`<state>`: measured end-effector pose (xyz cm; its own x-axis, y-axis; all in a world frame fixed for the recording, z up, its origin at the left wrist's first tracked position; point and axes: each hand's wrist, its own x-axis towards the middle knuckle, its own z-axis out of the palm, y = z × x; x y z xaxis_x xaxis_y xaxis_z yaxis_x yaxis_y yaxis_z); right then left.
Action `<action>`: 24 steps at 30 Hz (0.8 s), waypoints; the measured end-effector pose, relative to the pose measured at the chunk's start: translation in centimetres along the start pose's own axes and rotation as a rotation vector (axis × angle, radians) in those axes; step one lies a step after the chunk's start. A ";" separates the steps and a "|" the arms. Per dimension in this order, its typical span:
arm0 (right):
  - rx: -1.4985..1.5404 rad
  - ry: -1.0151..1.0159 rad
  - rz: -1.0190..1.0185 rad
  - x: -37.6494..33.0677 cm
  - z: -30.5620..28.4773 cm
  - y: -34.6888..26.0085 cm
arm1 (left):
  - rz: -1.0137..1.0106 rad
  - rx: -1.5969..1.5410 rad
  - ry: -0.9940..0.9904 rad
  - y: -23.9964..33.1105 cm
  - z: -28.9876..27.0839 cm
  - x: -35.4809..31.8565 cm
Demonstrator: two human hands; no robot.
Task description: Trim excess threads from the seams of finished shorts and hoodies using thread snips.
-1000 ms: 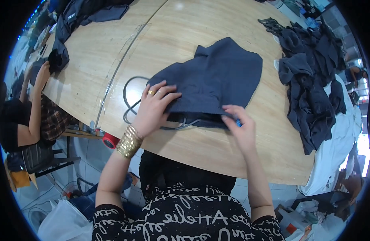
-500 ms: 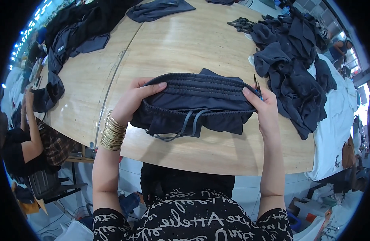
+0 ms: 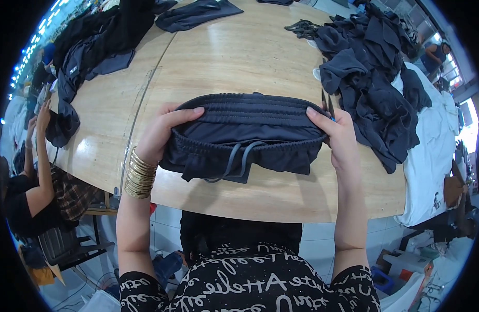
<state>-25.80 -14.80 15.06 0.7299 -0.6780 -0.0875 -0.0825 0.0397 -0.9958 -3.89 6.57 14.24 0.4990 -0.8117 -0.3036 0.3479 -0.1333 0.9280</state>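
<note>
Dark navy shorts [image 3: 244, 132] hang above the near part of the table, their gathered elastic waistband stretched into a wide oval. My left hand [image 3: 164, 127] grips the left end of the band, thumb inside the opening and fingers hidden behind the cloth. At the right end my right hand [image 3: 339, 135] pinches the band the same way. Pointed snips [image 3: 330, 106] with a bit of blue at the handle stick up from that right hand. A grey drawstring [image 3: 244, 158] loops down from the near side of the waistband.
A light wooden table [image 3: 224, 67] spreads beneath, with a seam running across its left part. Dark garments [image 3: 364, 83] lie heaped at the right, beside white cloth [image 3: 431, 140]. More dark clothing [image 3: 104, 36] covers the far left, where a co-worker's arm [image 3: 42, 151] holds fabric.
The shorts and both my hands sit slightly farther left in the picture, and the table and heaps have shifted left too. My grip on the waistband looks the same.
</note>
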 end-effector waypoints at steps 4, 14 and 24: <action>-0.004 0.014 0.122 0.7 0.3 -0.1 | -0.033 -0.066 0.011 0.0 0.0 0.1; 0.022 -0.043 0.110 0.4 0.5 -0.3 | -0.032 -0.058 -0.011 -0.2 -0.7 -0.2; 0.046 -0.030 0.096 -0.1 0.6 -0.6 | -0.024 -0.079 -0.036 -0.1 -0.5 -0.7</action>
<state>-25.42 -14.34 15.67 0.7405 -0.6469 -0.1824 -0.1224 0.1371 -0.9830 -3.89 7.49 14.22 0.4613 -0.8290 -0.3162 0.4218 -0.1086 0.9002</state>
